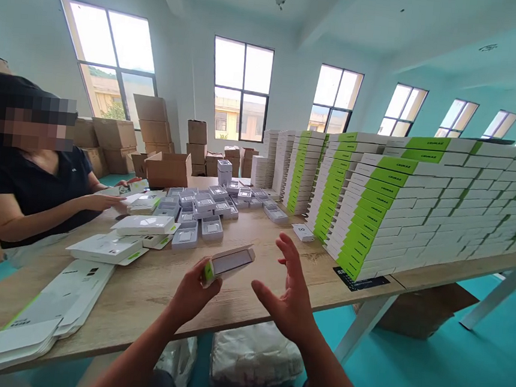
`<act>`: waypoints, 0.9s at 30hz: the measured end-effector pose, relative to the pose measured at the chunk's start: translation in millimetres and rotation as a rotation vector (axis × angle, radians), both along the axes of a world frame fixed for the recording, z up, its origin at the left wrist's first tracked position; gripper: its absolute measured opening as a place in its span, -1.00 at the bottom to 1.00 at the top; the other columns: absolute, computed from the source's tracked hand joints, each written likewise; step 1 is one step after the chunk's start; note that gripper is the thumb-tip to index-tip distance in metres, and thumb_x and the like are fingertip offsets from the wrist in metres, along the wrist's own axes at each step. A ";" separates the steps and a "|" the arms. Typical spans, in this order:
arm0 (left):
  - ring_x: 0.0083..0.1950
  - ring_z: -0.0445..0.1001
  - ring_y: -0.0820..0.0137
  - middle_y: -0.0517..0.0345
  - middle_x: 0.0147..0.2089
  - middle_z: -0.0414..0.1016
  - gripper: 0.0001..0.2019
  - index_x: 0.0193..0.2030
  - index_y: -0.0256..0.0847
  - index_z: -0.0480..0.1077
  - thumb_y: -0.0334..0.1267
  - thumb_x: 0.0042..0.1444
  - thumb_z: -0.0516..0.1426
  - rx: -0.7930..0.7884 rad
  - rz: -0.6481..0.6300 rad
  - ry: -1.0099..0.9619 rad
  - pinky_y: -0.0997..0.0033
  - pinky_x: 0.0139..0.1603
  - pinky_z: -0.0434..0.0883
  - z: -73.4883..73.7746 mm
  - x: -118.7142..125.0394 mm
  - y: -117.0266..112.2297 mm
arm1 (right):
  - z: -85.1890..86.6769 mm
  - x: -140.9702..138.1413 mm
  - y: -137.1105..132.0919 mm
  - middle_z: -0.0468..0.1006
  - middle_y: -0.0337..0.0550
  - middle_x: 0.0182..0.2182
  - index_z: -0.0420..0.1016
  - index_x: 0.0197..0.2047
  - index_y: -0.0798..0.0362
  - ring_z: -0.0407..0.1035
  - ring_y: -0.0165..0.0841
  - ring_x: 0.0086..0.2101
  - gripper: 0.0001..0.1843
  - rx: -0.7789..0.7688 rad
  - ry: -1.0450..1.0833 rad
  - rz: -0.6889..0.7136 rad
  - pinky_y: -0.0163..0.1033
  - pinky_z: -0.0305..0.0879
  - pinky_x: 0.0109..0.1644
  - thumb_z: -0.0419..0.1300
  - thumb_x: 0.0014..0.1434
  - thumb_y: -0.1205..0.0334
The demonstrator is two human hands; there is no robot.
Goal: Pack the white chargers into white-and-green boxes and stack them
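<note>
My left hand (195, 293) grips a small white and green carton (230, 264), tilted above the table, with its open end facing right. My right hand (288, 292) is raised just right of the carton, fingers spread and holding nothing. Beyond them lies a heap of pale grey plastic trays (203, 204). A small white box (303, 232) sits on the table past my right hand. To the left are flattened cartons (57, 293) in a fanned pile, and behind those, stacked white cartons (104, 246).
Tall stacks of white and green boxes (419, 213) fill the table's right side. A co-worker (19, 178) handles papery pieces at the left. An open cardboard box (168, 169) stands at the far end. White wrapped bundles (255, 353) lie beneath the table edge.
</note>
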State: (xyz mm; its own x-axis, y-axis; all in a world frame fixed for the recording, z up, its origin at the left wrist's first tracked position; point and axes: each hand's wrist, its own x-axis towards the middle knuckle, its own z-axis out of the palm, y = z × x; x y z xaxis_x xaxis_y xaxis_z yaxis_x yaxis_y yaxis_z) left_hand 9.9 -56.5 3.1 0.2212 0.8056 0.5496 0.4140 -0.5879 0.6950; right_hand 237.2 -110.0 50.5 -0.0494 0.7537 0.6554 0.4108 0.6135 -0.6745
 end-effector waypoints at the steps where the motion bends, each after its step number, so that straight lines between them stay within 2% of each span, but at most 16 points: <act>1: -0.10 0.62 0.16 -0.02 -0.09 0.64 -0.70 0.07 -0.24 0.42 -0.27 0.20 0.12 -0.050 -0.051 -0.008 0.16 -0.13 0.59 -0.2 1.5 -4.4 | -5.5 1.9 1.3 0.17 0.02 0.41 -0.07 0.46 -0.18 0.16 -0.12 0.33 -0.16 -0.022 0.006 0.033 0.02 0.28 0.27 0.26 0.24 0.08; 3: -0.17 0.65 0.17 -0.01 -0.17 0.66 -0.67 0.10 -0.26 0.40 -0.17 0.25 0.14 -0.166 -0.171 -0.057 0.20 -0.20 0.61 -0.9 6.1 -15.1 | -16.9 3.4 4.2 0.44 -0.02 0.23 -0.11 0.48 -0.20 0.41 -0.19 0.13 -0.14 -0.114 -0.030 0.134 0.00 0.38 0.18 0.25 0.26 0.14; 5: -0.05 0.64 0.13 -0.05 -0.05 0.64 -0.56 0.20 -0.21 0.32 -0.09 0.24 0.20 -0.269 -0.222 -0.204 0.16 -0.12 0.62 -3.4 11.7 -26.5 | -29.2 2.4 6.9 0.59 -0.10 0.06 -0.10 0.47 -0.20 0.51 -0.27 -0.07 -0.17 -0.171 -0.015 0.167 -0.04 0.46 0.08 0.23 0.27 0.18; 7: 0.09 0.59 0.13 -0.07 0.11 0.56 -0.42 0.32 -0.07 0.17 -0.06 0.23 0.24 -0.297 -0.171 -0.379 0.11 -0.01 0.60 -9.1 15.3 -35.6 | -42.5 1.0 9.5 0.62 -0.12 -0.01 0.04 0.41 -0.17 0.52 -0.29 -0.14 -0.29 -0.169 0.054 0.152 -0.09 0.49 0.02 0.23 0.28 0.19; 9: 0.14 0.56 0.18 -0.02 0.17 0.51 -0.39 0.35 0.05 0.11 -0.07 0.24 0.25 -0.230 -0.075 -0.438 0.10 0.06 0.58 -16.9 14.8 -40.8 | -55.5 0.9 12.4 0.64 -0.11 -0.04 0.21 0.31 -0.13 0.53 -0.29 -0.14 -0.43 -0.142 0.103 0.146 -0.14 0.53 -0.04 0.24 0.28 0.16; 12: 0.13 0.55 0.21 0.02 0.17 0.48 -0.55 0.28 0.04 0.28 -0.12 0.28 0.21 -0.109 -0.027 -0.320 0.16 0.07 0.59 -23.0 5.2 -41.6 | -66.8 3.3 18.2 0.64 -0.09 -0.06 0.40 0.19 -0.11 0.54 -0.27 -0.14 -0.61 -0.058 0.030 0.142 -0.15 0.55 -0.07 0.22 0.31 0.16; 15: 0.10 0.55 0.23 0.00 0.18 0.46 -0.68 0.19 -0.01 0.41 -0.18 0.31 0.17 0.026 -0.050 -0.091 0.26 0.02 0.61 -11.3 -11.1 -39.9 | -61.2 7.2 24.6 0.61 -0.06 0.01 0.47 0.15 -0.11 0.54 -0.25 -0.08 -0.68 0.056 -0.112 0.232 -0.14 0.55 -0.03 0.18 0.35 0.22; 18: 0.02 0.56 0.27 -0.03 0.11 0.51 -0.76 0.11 -0.05 0.46 -0.26 0.34 0.11 0.120 -0.086 0.201 0.38 -0.06 0.59 9.8 -25.0 -39.7 | -43.9 10.4 29.9 0.48 0.01 0.18 0.49 0.11 -0.10 0.50 -0.23 0.01 -0.72 0.176 -0.230 0.278 -0.10 0.54 0.01 0.18 0.35 0.28; 20: 0.02 0.57 0.27 -0.06 0.12 0.51 -0.78 0.08 -0.07 0.45 -0.31 0.37 0.07 0.183 -0.069 0.301 0.40 -0.06 0.57 17.9 -29.2 -40.5 | -32.7 11.3 32.5 0.43 0.02 0.21 0.49 0.06 -0.09 0.45 -0.21 0.07 -0.75 0.246 -0.292 0.285 -0.04 0.50 0.07 0.19 0.34 0.32; 24: 0.12 0.56 0.29 -0.02 0.13 0.54 -0.75 0.09 -0.05 0.35 -0.42 0.34 0.10 0.352 -0.003 0.202 0.32 0.07 0.54 14.9 -27.5 -45.2 | -19.5 10.3 33.8 0.59 -0.09 -0.04 0.41 0.06 -0.11 0.45 -0.25 0.04 -0.73 0.285 -0.338 0.355 -0.01 0.46 0.10 0.15 0.35 0.38; 27: 0.13 0.56 0.29 -0.01 0.14 0.55 -0.73 0.10 -0.04 0.35 -0.41 0.31 0.15 0.336 -0.015 0.179 0.31 0.08 0.53 15.5 -23.0 -52.5 | -9.4 7.0 29.8 0.58 -0.07 -0.02 0.46 -0.07 -0.09 0.44 -0.21 0.05 -0.89 0.190 -0.368 0.355 -0.03 0.44 0.09 0.22 0.33 0.25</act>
